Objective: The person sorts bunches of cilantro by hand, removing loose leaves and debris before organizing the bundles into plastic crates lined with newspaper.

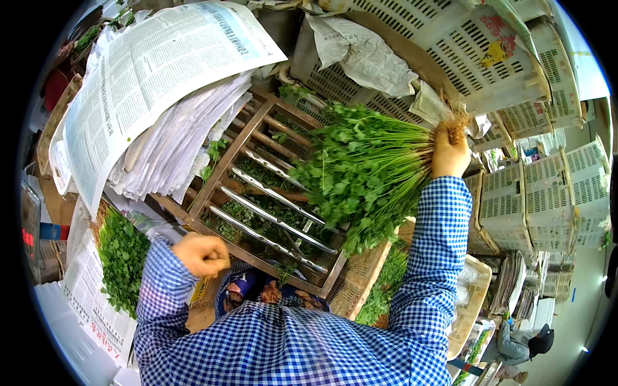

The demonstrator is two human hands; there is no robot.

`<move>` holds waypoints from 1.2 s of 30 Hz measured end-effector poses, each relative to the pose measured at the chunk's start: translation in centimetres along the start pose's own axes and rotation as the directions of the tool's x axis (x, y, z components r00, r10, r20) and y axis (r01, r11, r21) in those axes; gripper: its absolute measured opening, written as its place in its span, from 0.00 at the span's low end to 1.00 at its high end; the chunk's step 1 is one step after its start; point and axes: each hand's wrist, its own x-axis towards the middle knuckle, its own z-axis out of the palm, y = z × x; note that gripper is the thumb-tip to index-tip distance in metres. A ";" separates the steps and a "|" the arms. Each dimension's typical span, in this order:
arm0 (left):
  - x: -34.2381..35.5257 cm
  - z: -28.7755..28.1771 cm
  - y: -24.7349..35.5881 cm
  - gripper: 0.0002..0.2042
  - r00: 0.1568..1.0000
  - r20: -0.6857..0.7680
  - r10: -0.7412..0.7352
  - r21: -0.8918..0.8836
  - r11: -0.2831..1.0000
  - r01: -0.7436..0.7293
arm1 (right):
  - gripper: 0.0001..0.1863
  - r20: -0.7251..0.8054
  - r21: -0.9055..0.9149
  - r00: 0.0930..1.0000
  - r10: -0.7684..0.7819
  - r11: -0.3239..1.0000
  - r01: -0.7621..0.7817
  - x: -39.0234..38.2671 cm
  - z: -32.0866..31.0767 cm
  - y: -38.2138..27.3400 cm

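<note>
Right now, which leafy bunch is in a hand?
The upper bunch, gripped near its roots by the right hand; the other bunch lies on newspaper at left.

Green leafy bunch extends sideways, roots at right.

Inner side of the curled left fingers out of sight
</note>
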 end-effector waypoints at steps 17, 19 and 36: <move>12.4 5.1 3.9 0.63 0.924 -0.357 0.139 -0.812 0.443 -0.381 | 0.07 -0.279 0.344 0.808 -0.519 0.731 0.589 -10.1 2.3 -8.5; 13.3 5.7 3.2 0.66 0.937 -0.341 0.080 -0.868 0.356 -0.347 | 0.05 0.022 0.299 0.791 -0.612 0.759 0.579 -18.0 3.2 -3.8; 17.3 5.4 -8.0 0.45 0.814 -0.452 -0.365 -0.636 0.771 -0.008 | 0.20 0.590 -0.024 0.708 0.387 0.886 -0.464 -33.9 -4.1 4.7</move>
